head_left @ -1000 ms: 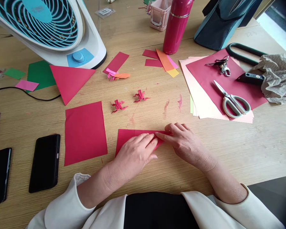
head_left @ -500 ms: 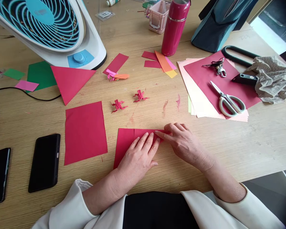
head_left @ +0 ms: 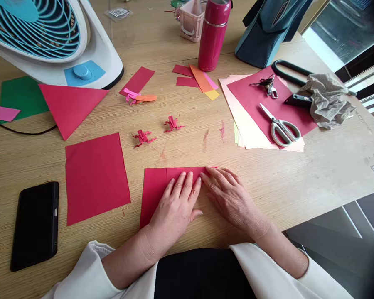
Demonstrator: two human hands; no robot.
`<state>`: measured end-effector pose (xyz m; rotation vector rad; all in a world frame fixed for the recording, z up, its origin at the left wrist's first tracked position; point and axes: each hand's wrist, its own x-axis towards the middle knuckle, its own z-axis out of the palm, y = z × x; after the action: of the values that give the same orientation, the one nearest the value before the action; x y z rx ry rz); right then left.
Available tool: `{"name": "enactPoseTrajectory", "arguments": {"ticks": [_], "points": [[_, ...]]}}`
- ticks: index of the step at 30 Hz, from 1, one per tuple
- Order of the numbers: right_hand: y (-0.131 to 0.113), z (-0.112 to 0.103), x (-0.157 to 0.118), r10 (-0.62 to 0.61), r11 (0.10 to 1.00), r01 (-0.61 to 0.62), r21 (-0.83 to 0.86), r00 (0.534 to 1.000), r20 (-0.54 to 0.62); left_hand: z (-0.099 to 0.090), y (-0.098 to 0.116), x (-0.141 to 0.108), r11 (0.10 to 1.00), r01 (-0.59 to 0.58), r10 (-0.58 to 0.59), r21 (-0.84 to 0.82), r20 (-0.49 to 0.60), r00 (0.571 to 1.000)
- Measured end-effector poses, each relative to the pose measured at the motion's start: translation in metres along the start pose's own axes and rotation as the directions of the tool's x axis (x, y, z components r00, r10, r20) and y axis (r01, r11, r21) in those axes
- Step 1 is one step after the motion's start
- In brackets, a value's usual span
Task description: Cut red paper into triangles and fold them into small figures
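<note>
Under both hands lies a folded sheet of red paper (head_left: pixel 154 187), its straight upper edge facing away from me. My left hand (head_left: pixel 176 203) rests flat on it with the fingers spread. Beside it, my right hand (head_left: pixel 227 195) lies over the paper's right end, fingers extended and fingertips near those of the left; that end is mostly hidden. Two small red origami figures (head_left: pixel 172 123) (head_left: pixel 143 137) stand beyond the paper. To the left is another red sheet (head_left: pixel 96 178) with a rough right edge.
A fan (head_left: pixel 96 54) stands at the back left by a red paper triangle (head_left: pixel 73 106). A phone (head_left: pixel 35 226) lies at left. Scissors (head_left: pixel 282 129) and keys (head_left: pixel 269 86) sit on stacked paper (head_left: pixel 246 128). A pink bottle (head_left: pixel 214 37) and a bag (head_left: pixel 262 37) stand behind.
My right hand has flattened, its fingers now stretched out over the paper's right end instead of curled. My left hand stays on the sheet. The view has shifted to the right.
</note>
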<state>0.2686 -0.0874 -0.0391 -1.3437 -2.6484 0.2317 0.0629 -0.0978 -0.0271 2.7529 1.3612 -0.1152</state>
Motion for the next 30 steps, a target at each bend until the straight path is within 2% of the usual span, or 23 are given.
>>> {"name": "enactPoseTrajectory", "arguments": {"ticks": [11, 17, 21, 24, 28, 30], "points": [[-0.01, 0.005, -0.011, 0.06, 0.998, -0.059, -0.028, 0.997, 0.04, 0.004, 0.003, -0.001, 1.0, 0.015, -0.015, 0.003, 0.006, 1.0], [0.003, 0.01, -0.018, 0.179, 0.982, -0.178, -0.068, 0.984, 0.011, 0.005, 0.003, -0.002, 1.0, 0.019, -0.018, -0.005, 0.019, 1.0], [0.012, 0.003, -0.017, 0.212, 0.975, -0.212, -0.065, 0.977, -0.006, 0.005, 0.003, -0.002, 1.0, 0.015, -0.015, -0.008, -0.005, 1.0], [0.01, -0.003, -0.01, 0.144, 0.989, -0.145, -0.027, 0.988, -0.051, 0.005, 0.003, -0.002, 1.0, 0.006, -0.006, -0.003, -0.023, 1.0], [0.008, 0.0, 0.003, -0.081, 0.993, 0.085, 0.078, 0.996, -0.046, 0.006, 0.003, -0.002, 1.0, -0.001, 0.001, -0.001, -0.018, 1.0], [0.011, 0.005, 0.006, -0.138, 0.984, 0.141, 0.105, 0.99, -0.036, 0.005, 0.003, -0.002, 1.0, 0.004, -0.004, -0.007, -0.012, 1.0]]}}
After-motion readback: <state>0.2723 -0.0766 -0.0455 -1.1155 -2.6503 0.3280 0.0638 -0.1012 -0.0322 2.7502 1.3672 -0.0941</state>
